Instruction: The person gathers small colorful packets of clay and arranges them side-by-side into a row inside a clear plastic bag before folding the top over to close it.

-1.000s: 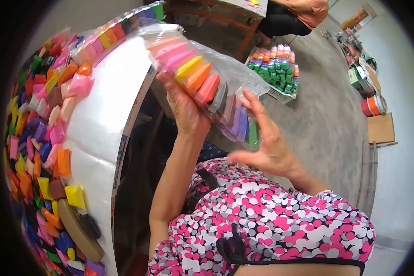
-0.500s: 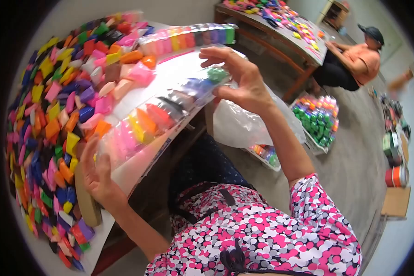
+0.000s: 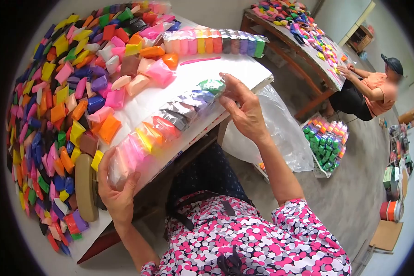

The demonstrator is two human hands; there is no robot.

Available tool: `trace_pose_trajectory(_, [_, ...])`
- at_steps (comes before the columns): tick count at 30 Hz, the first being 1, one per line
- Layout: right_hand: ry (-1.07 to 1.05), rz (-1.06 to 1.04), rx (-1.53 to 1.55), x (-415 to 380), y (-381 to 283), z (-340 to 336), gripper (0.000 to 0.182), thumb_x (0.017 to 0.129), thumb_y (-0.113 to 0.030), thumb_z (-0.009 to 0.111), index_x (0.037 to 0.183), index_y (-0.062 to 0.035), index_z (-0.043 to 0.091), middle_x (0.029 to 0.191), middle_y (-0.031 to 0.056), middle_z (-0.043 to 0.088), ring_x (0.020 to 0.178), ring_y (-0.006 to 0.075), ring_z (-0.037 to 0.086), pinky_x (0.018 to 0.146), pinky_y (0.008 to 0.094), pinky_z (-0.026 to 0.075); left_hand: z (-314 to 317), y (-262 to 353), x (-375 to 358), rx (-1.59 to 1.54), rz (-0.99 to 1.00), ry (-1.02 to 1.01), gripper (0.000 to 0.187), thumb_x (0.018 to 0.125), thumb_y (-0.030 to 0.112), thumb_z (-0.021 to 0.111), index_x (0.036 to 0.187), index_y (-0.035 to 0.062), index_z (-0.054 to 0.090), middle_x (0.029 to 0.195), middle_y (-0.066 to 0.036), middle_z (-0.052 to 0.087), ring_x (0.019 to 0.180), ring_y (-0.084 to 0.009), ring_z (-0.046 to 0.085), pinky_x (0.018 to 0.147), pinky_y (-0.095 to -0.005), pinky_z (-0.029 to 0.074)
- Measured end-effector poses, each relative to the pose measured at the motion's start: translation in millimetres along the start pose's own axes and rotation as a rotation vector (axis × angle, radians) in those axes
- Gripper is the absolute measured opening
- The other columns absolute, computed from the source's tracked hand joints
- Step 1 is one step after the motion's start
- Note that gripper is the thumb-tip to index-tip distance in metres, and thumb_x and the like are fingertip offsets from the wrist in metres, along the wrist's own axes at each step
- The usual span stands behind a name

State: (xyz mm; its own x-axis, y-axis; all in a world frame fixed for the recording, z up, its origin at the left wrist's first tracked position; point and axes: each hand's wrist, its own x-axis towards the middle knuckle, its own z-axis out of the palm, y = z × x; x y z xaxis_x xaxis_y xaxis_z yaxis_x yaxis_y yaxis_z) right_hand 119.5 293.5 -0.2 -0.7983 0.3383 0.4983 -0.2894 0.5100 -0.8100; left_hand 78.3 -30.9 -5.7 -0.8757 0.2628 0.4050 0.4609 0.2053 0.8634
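One clear pack (image 3: pixel 166 125): held slantwise along the near edge of the white table (image 3: pixel 244 69), pink end near left, green end far right; whether the tabletop is touched by its underside cannot be told.
Colours inside: pink, yellow, orange, red, dark and blue-purple packets are lined up between the two ends.
Sagging row: possible, as the pack is gripped only at its ends and its middle is supported by neither hand; packets could be shifted out of line.
Split film: a risk if the ends were pulled apart too hard, since the wrapping looks thin.
Drop off the edge: could be caused by a slip at either end, the table's near side being so close.
Pink end: cupped by the left hand (image 3: pixel 117 198), fingers and thumb parted by about the pack's own breadth.
Green end: taken between the slightly parted thumb and forefinger of the right hand (image 3: pixel 249 112); how firmly cannot be told.
Second pack (image 3: pixel 216 43): laid at the table's far side, apart from the held one, with a pink strip (image 3: pixel 200 60) between.
Loose packets (image 3: pixel 100 83): heaped on the left; a tan block (image 3: pixel 86 188) is placed just left of the left hand.
Right side: a plastic bag (image 3: pixel 285 133) and a filled white crate (image 3: pixel 323 173) are seen.
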Motion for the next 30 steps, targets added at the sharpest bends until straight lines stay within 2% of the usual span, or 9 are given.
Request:
trace_pose_trajectory(10, [0.1,0.076,0.237,4.9,-0.1,5.9,0.036,0.088,0.003,0.063,0.124,0.0015,0.058,0.112,0.0118,0.067,0.099,0.0145,0.064,0.086,0.028,0.053,-4.0,-2.7,-3.3,0.033,0.04,0.039,0.058,0.079,-0.001,0.074,0.133,0.0019,0.053,0.133,-0.007,0.055,0.125,-0.0198,0.049,0.109,-0.0342,0.035])
trace_pose_trajectory(13, [0.123,0.045,0.325,6.7,8.0,7.3,0.026,0.089,0.005,0.06,0.115,0.0016,0.061,0.111,0.0105,0.068,0.097,0.0122,0.064,0.084,0.026,0.052,0.2,-0.8,-10.1,0.081,0.144,0.097,0.058,0.078,-0.006,0.07,0.133,0.0015,0.053,0.133,-0.009,0.056,0.126,-0.0221,0.049,0.111,-0.035,0.033])
trace_pose_trajectory(16, [0.173,-0.006,0.346,10.6,9.5,9.4,0.02,0.089,0.006,0.059,0.108,0.0015,0.062,0.108,0.0088,0.068,0.092,0.0105,0.064,0.081,0.024,0.052,3.5,1.3,-9.4,0.119,0.317,0.045,0.059,0.077,-0.009,0.067,0.133,0.0013,0.052,0.133,-0.011,0.056,0.127,-0.0249,0.049,0.112,-0.0359,0.032])
trace_pose_trajectory(18, [0.237,-0.045,0.33,11.3,10.4,9.7,0.018,0.088,0.006,0.058,0.105,0.0012,0.062,0.102,0.0069,0.069,0.087,0.0099,0.064,0.078,0.0232,0.051,3.2,1.8,-8.3,0.195,0.282,0.007,0.062,0.076,-0.009,0.067,0.134,0.0014,0.05,0.133,-0.013,0.056,0.127,-0.0284,0.05,0.111,-0.0379,0.033])
trace_pose_trajectory(21, [0.271,-0.031,0.002,3.1,8.5,6.0,0.016,0.088,0.002,0.062,0.104,0.0017,0.062,0.092,0.0045,0.069,0.079,0.0101,0.064,0.073,0.0233,0.051,4.7,5.8,-8.8,0.172,0.214,-0.001,0.061,0.077,-0.003,0.072,0.134,0.0012,0.05,0.131,-0.014,0.058,0.126,-0.0296,0.051,0.108,-0.0387,0.037])
trace_pose_trajectory(24, [0.254,-0.01,0.093,-1.4,2.8,5.5,0.015,0.087,-0.003,0.066,0.101,0.0006,0.063,0.085,0.0043,0.068,0.075,0.0101,0.063,0.068,0.0235,0.051,-0.3,9.6,-7.0,0.12,0.128,-0.017,0.058,0.081,0.007,0.074,0.134,0.0012,0.051,0.131,-0.015,0.058,0.124,-0.0282,0.052,0.107,-0.0374,0.037])
trace_pose_trajectory(26, [0.201,0.109,0.223,2.2,-0.6,0.7,0.019,0.086,-0.006,0.067,0.104,-0.0009,0.063,0.084,0.0048,0.067,0.072,0.0091,0.061,0.065,0.0226,0.049,-6.8,9.0,0.9,0.137,0.073,-0.029,0.057,0.084,0.015,0.074,0.134,0.0016,0.051,0.13,-0.016,0.058,0.123,-0.027,0.053,0.106,-0.0362,0.038])
trace_pose_trajectory(27, [0.174,0.167,0.286,5.5,-4.3,-1.1,0.022,0.085,-0.007,0.068,0.106,-0.0017,0.062,0.083,0.005,0.066,0.071,0.0086,0.06,0.063,0.0222,0.048,-10.2,12.7,7.6,0.137,0.051,-0.057,0.058,0.087,0.023,0.074,0.134,0.0005,0.051,0.128,-0.015,0.058,0.12,-0.0237,0.053,0.104,-0.034,0.039])
trace_pose_trajectory(30, [0.131,0.238,0.368,12.9,-22.1,-4.1,0.029,0.085,-0.008,0.067,0.112,-0.0035,0.06,0.08,0.004,0.065,0.065,0.0057,0.055,0.057,0.0202,0.044,-22.3,8.6,20.8,0.013,-0.11,-0.074,0.055,0.088,0.023,0.073,0.133,0.0,0.051,0.125,-0.012,0.058,0.117,-0.0207,0.053,0.102,-0.0319,0.04])
